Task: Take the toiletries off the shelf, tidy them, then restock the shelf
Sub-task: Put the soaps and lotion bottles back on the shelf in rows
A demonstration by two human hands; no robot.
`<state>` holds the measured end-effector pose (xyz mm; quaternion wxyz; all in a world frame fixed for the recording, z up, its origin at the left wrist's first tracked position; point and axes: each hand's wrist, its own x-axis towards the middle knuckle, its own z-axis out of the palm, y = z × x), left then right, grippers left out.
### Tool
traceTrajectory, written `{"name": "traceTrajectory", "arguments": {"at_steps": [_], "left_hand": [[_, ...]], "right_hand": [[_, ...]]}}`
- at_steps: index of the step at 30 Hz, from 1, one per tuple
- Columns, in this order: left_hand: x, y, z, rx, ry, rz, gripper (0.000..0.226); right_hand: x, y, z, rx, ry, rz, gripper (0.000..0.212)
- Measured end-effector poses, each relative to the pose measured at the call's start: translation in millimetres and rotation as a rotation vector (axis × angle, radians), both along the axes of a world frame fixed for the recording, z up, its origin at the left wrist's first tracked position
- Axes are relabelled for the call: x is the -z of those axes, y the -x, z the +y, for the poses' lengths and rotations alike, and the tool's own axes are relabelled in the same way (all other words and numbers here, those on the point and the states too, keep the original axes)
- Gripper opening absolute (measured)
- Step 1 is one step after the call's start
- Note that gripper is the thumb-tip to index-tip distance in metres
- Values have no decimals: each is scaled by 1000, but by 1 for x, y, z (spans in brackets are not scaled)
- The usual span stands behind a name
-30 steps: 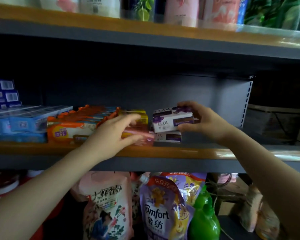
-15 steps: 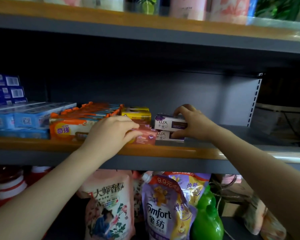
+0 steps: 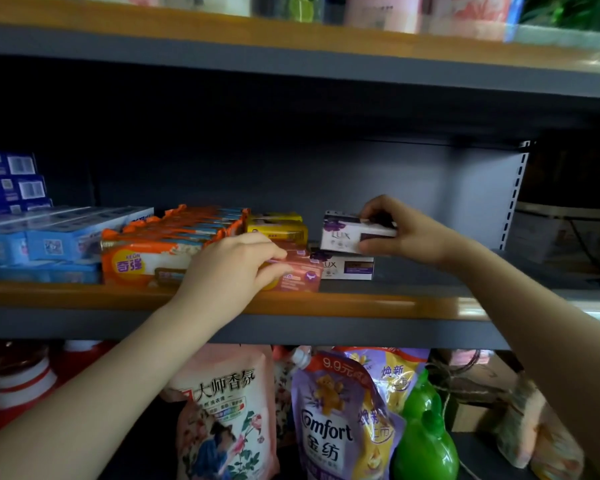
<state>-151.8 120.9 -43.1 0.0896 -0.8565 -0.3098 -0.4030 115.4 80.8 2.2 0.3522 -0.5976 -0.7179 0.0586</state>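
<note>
On the middle shelf my right hand grips a white and purple Lux soap box, held on top of a second Lux box that lies flat. My left hand grips a pink soap box at the shelf's front, just left of the Lux boxes. Behind it stand two stacked yellow soap boxes. Further left lie orange soap packs and blue toothpaste boxes.
The shelf's right part, beside the Lux boxes, is bare grey board. Below stand a pink detergent pouch, a purple Comfort pouch and a green bottle. Bottles line the top shelf.
My right hand lowered the top Lux box onto the lower one, then raised it slightly while still holding it. My left hand stays on the pink box.
</note>
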Motion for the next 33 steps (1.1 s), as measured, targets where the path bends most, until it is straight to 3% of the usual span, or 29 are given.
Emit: {"name": "traceTrajectory", "arguments": {"at_steps": [8,14,29,31,33], "left_hand": [[3,0,-3,24,1,-39,26],[1,1,-3,32,1,-14,28],[2,4,-2,11,7,-21,29],[1,3,-3,3,12,-6,30],[2,3,-4,-5,-12,9,29]], "right_hand": [[17,-5,-36,-49,170,-16,23],[8,15,-14,-11,250,-336,49],[17,29,42,191,303,-523,47],[15,31,33,212,237,-461,48],[14,32,12,232,-9,-363,41]]}}
